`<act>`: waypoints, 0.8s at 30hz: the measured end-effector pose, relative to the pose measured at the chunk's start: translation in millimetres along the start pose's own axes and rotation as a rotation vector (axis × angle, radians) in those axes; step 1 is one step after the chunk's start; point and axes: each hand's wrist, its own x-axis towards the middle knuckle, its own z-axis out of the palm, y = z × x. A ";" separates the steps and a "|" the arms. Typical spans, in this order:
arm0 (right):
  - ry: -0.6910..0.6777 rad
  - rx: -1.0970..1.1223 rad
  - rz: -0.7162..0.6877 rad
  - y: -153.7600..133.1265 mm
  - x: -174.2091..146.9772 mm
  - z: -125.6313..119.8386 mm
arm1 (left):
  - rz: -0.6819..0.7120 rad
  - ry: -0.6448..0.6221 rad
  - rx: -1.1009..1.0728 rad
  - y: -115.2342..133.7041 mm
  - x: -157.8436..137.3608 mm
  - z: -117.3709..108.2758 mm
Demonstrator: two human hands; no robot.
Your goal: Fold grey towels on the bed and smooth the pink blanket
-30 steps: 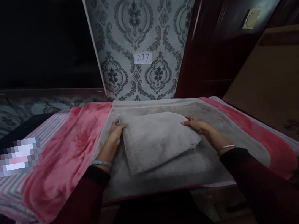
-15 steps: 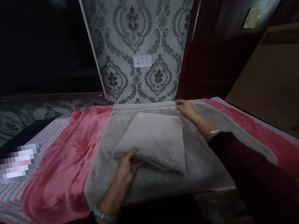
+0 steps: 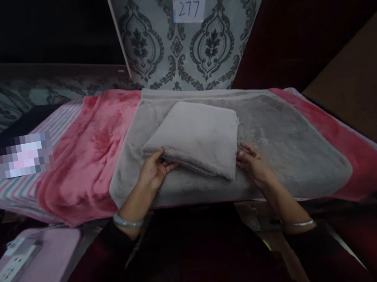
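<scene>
A folded light-grey plush blanket (image 3: 197,137) lies on a larger grey plush cover (image 3: 275,135), its layers showing along the front edge. My left hand (image 3: 153,169) grips its front left edge, thumb on top and fingers underneath. At the front right side, my right hand (image 3: 255,163) has its bent fingers against the blanket's edge, the tips partly hidden there. Both wrists wear bracelets.
Beneath the grey cover lie a pink plush blanket (image 3: 85,154) and a striped cloth (image 3: 4,193). A dark screen (image 3: 28,38) hangs at the back left. A power strip (image 3: 10,277) rests on a pink surface at the lower left. A cardboard box (image 3: 372,65) stands at the right.
My right hand has come down from the far edge of the grey cover to the folded blanket's right side. My left hand keeps its hold. The view has tilted downward.
</scene>
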 end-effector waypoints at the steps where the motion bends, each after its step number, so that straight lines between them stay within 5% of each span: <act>1: -0.029 0.015 0.029 -0.4 -3.7 4.8 | 0.000 0.006 -0.001 2.7 0.7 -1.8; 6: -0.168 0.061 0.106 -1.4 -11.4 23.1 | -0.036 -0.025 0.041 21.4 6.9 -11.7; 16: -0.080 0.018 0.122 -4.2 -0.9 48.0 | -0.104 -0.012 0.117 45.1 23.9 0.0; 20: -0.081 -0.055 0.069 -19.0 2.2 31.7 | -0.001 -0.028 0.106 33.6 2.8 6.2; 24: -0.123 -0.109 0.162 -26.5 -1.9 -1.2 | -0.050 -0.211 0.052 19.8 -23.8 -9.0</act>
